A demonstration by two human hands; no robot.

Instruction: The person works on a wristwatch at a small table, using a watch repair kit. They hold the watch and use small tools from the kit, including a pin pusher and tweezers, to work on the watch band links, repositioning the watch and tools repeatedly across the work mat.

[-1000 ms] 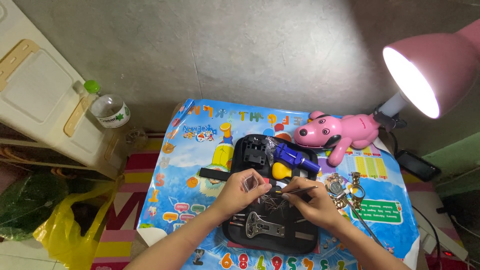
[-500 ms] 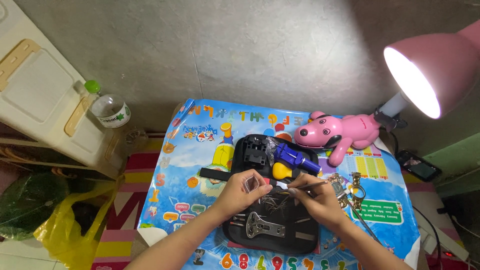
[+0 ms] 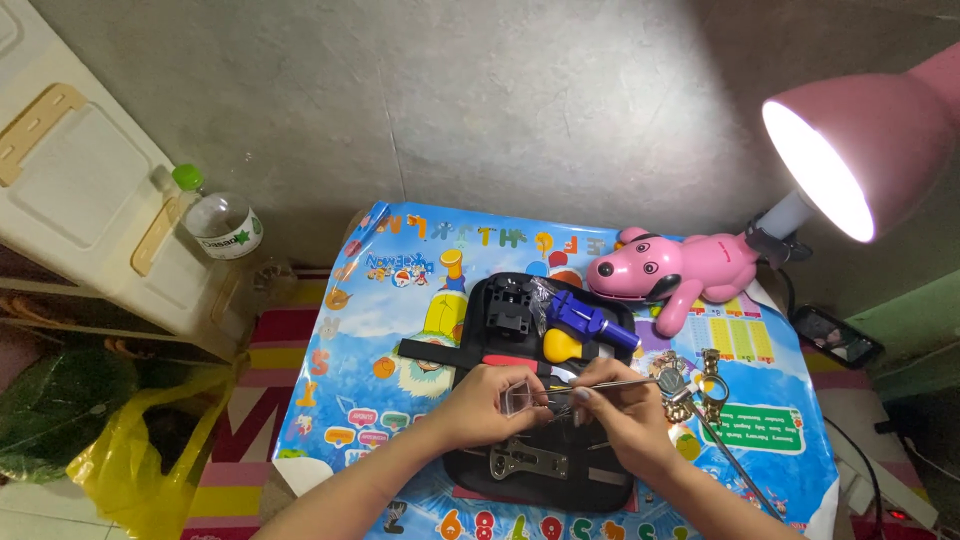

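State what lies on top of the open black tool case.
On the black tool case lie a blue tool, a yellow-handled tool and a flat metal wrench. The left hand and right hand cover its middle, hiding whatever lies there.

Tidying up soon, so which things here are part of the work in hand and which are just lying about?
In use: left hand, small clear plastic box, right hand, thin metal tool, black tool case.
Lying about: pink dog toy, clear plastic bottle, yellow plastic bag.

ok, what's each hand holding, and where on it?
Left hand: small clear box, pinched at its left end. Right hand: thin metal tool, gripped near its tip end.
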